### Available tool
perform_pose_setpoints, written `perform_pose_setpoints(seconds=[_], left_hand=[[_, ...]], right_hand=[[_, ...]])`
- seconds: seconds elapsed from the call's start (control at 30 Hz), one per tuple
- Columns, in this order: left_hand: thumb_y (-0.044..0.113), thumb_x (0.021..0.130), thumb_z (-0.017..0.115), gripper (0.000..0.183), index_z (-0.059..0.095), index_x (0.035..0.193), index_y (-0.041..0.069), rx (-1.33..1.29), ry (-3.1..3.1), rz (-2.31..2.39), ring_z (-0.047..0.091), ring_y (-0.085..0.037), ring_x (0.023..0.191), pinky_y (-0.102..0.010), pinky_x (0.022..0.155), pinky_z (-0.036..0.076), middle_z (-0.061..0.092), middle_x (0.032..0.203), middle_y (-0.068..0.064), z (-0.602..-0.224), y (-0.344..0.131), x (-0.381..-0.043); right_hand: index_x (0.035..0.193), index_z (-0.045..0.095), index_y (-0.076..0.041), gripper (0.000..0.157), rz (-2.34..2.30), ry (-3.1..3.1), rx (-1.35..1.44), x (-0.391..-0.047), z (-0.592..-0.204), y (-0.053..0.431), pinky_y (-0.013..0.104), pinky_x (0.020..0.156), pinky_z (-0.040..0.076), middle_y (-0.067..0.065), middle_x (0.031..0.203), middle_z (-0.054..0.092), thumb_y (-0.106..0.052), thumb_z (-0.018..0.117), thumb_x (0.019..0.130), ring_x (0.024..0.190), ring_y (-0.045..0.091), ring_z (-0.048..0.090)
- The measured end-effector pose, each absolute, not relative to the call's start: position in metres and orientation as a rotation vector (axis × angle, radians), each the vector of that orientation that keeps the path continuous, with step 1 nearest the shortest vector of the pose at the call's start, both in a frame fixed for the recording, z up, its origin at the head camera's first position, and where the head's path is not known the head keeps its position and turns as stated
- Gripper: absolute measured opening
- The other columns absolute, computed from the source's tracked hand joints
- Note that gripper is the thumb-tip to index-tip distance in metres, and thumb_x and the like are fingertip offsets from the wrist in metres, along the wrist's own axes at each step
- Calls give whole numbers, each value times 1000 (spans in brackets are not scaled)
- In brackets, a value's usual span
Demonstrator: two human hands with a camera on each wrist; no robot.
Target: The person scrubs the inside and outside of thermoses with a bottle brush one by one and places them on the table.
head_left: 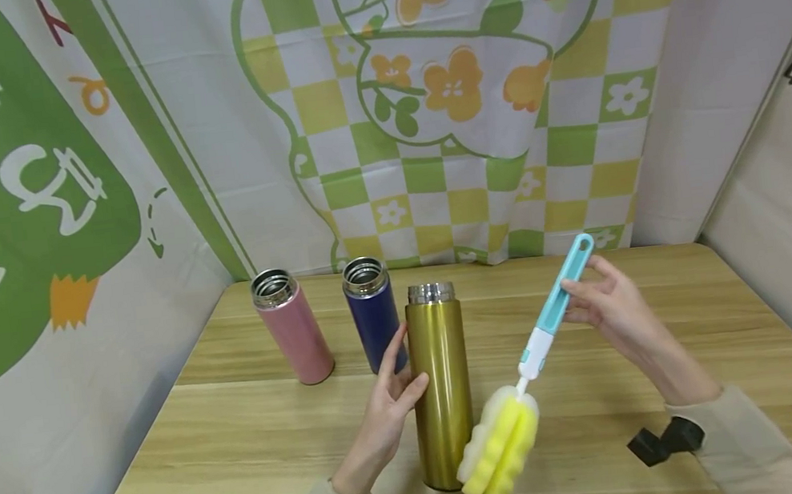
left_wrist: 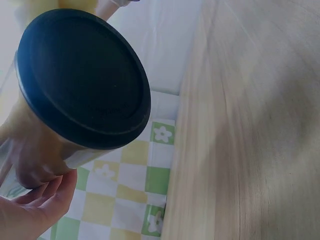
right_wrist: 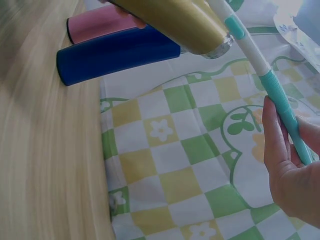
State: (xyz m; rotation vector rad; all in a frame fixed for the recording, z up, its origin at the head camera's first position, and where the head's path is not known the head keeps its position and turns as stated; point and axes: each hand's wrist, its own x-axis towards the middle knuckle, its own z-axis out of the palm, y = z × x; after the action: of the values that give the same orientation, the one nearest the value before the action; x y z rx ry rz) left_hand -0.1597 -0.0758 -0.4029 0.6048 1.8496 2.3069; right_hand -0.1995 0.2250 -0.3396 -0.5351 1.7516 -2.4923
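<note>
A tall gold thermos bottle (head_left: 439, 379), uncapped with a bare steel neck, is gripped from its left side by my left hand (head_left: 384, 413). Its dark round base (left_wrist: 85, 80) faces the left wrist camera, raised off the table and tilted. My right hand (head_left: 616, 308) pinches the teal handle (right_wrist: 280, 102) of a bottle brush, fingers on one side and thumb on the other. The brush's yellow and white sponge head (head_left: 504, 445) points down, near the bottle's lower right side in the head view; whether they touch I cannot tell.
Behind the left hand, an uncapped blue bottle (head_left: 375, 326) stands on the wooden table (head_left: 244, 456). Farther left is an uncapped pink bottle (head_left: 296, 334). A printed checkered cloth (head_left: 434, 195) hangs along the table's back edge, and pale cloth walls flank both sides.
</note>
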Motion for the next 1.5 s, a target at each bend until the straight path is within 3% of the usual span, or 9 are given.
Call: perform_pose_setpoints(seconds=[0.47, 0.67, 0.97, 1.23, 1.5], left_hand=[[13, 90, 50, 69, 4, 142, 9, 788, 1906, 2215, 49, -18, 108, -33, 85, 42, 41, 122, -32, -412, -80, -157], [10, 90, 48, 66, 7, 143, 14, 841, 1865, 2219, 52, -15, 105, -33, 84, 43, 44, 120, -33, -414, -81, -157], [3, 89, 48, 68, 5, 142, 12, 780, 1832, 2225, 52, -14, 106, -33, 86, 42, 39, 121, -38, -413, -81, -156], [7, 87, 53, 73, 7, 142, 20, 659, 1925, 2258, 53, -17, 104, -38, 85, 41, 41, 124, -32, -407, -80, -155], [3, 86, 53, 74, 9, 142, 23, 562, 1918, 2383, 56, -17, 100, -34, 84, 44, 47, 121, -27, -393, -83, -155]], right_hand=[[108, 42, -1, 26, -2797, 1536, -455, -209, -305, 235, 33, 68, 51, 10, 77, 63, 7, 50, 85, 68, 20, 64], [101, 47, 0, 21, -3010, 1336, -337, -209, -294, 246, 34, 66, 51, 14, 75, 62, 8, 54, 82, 65, 24, 64], [98, 48, 1, 23, -3191, 1267, -245, -209, -288, 259, 34, 66, 52, 14, 77, 59, 6, 59, 79, 63, 25, 62], [98, 46, 2, 21, -3272, 1156, -258, -208, -286, 266, 36, 68, 51, 15, 82, 56, 7, 57, 80, 69, 28, 63], [93, 47, 3, 16, -3317, 1106, -267, -203, -287, 274, 37, 64, 52, 15, 79, 54, 9, 55, 81, 67, 29, 62]])
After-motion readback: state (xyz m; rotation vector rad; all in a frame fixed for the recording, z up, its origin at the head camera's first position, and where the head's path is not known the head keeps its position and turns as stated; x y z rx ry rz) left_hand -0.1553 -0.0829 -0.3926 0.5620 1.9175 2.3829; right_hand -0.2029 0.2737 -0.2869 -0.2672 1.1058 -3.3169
